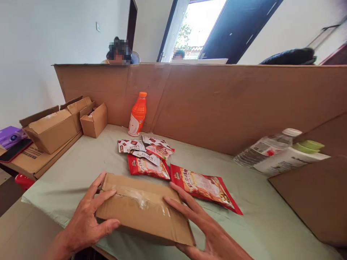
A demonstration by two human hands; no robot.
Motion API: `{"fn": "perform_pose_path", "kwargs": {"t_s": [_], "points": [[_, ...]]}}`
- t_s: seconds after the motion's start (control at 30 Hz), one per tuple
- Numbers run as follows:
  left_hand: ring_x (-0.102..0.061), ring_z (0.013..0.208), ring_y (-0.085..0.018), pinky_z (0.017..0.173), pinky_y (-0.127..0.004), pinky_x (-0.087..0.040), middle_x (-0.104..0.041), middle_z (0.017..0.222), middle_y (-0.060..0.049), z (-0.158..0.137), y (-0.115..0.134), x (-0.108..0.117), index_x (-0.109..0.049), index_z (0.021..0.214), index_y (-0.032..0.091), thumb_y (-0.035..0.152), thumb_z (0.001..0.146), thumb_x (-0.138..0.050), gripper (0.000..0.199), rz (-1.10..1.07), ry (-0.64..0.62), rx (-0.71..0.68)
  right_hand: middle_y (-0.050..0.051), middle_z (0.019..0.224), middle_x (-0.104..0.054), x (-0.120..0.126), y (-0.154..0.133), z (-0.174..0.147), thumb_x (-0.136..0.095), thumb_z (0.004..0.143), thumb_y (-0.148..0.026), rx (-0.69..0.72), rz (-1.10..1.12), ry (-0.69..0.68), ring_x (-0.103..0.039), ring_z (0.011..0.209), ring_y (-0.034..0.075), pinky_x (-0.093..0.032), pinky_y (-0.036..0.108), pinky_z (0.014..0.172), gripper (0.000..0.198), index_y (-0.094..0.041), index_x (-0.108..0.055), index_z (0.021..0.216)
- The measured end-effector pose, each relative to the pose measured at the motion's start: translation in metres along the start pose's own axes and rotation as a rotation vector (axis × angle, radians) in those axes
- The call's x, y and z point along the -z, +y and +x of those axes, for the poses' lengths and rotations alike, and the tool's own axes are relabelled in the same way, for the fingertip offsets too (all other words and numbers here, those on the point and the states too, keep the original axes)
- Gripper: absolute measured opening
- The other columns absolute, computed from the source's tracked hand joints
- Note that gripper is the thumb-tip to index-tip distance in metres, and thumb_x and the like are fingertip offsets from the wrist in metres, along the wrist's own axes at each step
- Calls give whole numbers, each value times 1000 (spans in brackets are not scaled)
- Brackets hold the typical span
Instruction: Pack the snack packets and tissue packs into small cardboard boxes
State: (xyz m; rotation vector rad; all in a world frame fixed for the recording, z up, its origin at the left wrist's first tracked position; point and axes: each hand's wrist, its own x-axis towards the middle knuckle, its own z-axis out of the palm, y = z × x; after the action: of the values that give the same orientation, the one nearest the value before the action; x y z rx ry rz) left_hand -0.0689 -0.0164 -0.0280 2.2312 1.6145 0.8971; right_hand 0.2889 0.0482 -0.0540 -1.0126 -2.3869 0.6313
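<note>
A brown cardboard box (146,211) with clear tape along its top sits at the near edge of the cloth-covered table. My left hand (90,220) grips its left end, thumb on the near side and fingers over the top. At the right end, my right hand (197,224) holds the box with fingers on the top and the thumb low at the near corner. Just beyond the box lie a red food packet (204,186) and another red packet (150,168). Smaller white-and-brown sachets (131,146) rest partly on that second packet.
An orange bottle (138,113) stands by the cardboard partition (217,104). Open cardboard boxes (54,124), a phone (16,150) and a purple pack (11,136) are at left. A clear plastic bottle (262,150) and a white container with green cap (290,160) lean at right. Two people are beyond.
</note>
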Motion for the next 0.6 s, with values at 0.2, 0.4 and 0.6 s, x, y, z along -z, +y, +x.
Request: {"fn": "perform_pose_path", "kwargs": {"t_s": [0.2,0.4,0.6], "points": [[-49,142,-34,104,-50,-55,-34,164,-13,-35,-39,39,-45,147,34,40,97,-57,53,270,165,66,12,167,-30,-32,-19,111,-62,90,-25,112,144,-14,-31,153,30,-33,55,121,57,-28,-56,146],[-54,136,-34,104,-54,-53,-46,155,-15,-31,-78,50,-43,147,30,38,100,-53,49,440,359,77,12,167,-29,-72,-44,223,-53,95,-19,91,101,-62,-33,152,26,-30,50,124,56,-25,-50,150],[-52,135,-35,108,-55,-46,-49,150,-17,15,-128,45,-49,143,25,39,101,-52,44,498,543,155,17,168,-23,-108,-76,310,-39,101,-17,-123,-224,-36,-47,141,36,-49,52,105,57,-30,-40,157]]}}
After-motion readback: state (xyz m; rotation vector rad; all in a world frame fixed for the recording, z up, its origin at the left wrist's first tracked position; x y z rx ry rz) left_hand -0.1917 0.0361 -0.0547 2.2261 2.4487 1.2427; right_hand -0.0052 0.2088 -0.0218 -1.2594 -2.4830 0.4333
